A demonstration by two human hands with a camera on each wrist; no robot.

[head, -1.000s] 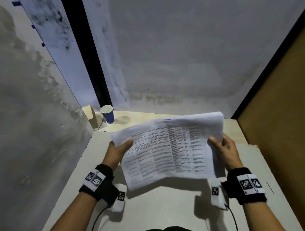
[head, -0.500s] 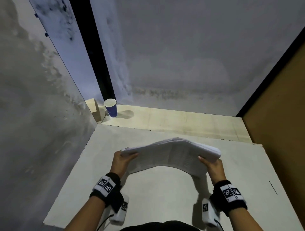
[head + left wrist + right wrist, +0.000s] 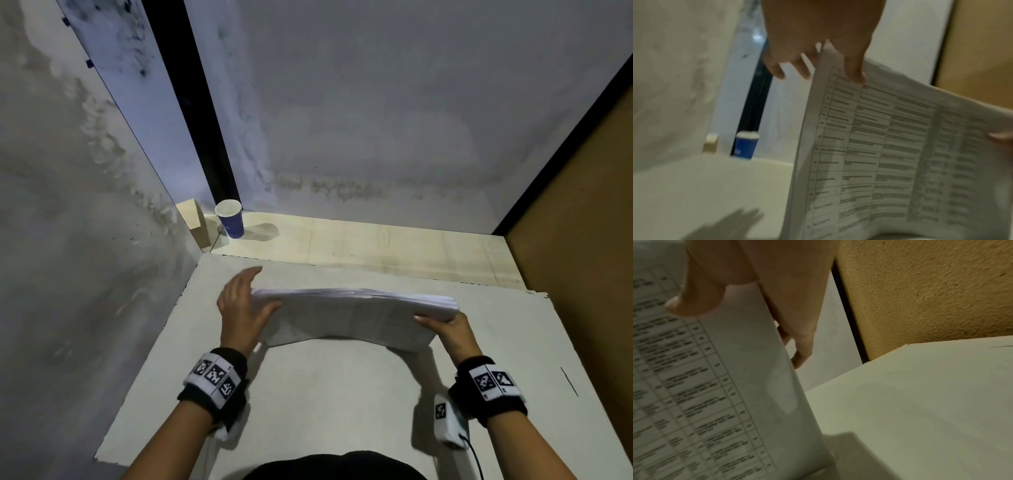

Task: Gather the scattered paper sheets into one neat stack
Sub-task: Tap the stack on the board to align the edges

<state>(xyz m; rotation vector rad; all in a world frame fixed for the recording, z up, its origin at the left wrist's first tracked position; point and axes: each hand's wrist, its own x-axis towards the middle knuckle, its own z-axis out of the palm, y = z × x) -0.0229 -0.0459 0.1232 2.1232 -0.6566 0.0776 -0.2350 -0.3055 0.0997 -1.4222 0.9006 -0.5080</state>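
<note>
Above white tabletop (image 3: 308, 394), right hand (image 3: 448, 330) pinches paper stack (image 3: 352, 308); left hand (image 3: 241, 308) grip wide, flat against it.

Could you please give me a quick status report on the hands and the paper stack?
Right hand pinches the paper stack at its right end. Left hand, fingers straight, flat against its left edge. Stack on edge on the board. Nothing obstructing.

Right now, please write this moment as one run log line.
phase: squaring stack | paper stack: on edge on table | left hand: flat against left end | right hand: grips right end
</note>
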